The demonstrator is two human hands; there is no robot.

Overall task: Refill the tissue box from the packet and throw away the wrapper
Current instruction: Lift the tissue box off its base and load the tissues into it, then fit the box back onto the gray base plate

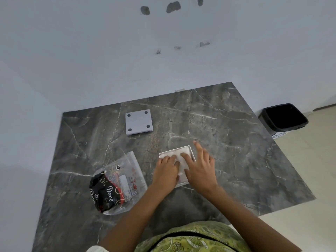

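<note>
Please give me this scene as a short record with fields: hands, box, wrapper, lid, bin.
hands: left hand and right hand press flat on the tissues
box: white tissue box, open, filled
wrapper: plastic packet, looks empty, left of box
lid: grey panel, apart, far side of table
bin: black bin on floor, right

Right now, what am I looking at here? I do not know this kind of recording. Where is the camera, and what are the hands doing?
There is one picture, from a camera on a person's head, looking down. No machine: two bare hands. On a dark table the left hand and right hand press flat on tissues inside an open white box. Neither holds anything. The wrapper lies left of them, a grey square plate farther back. A black bin stands on the floor, right.
</note>
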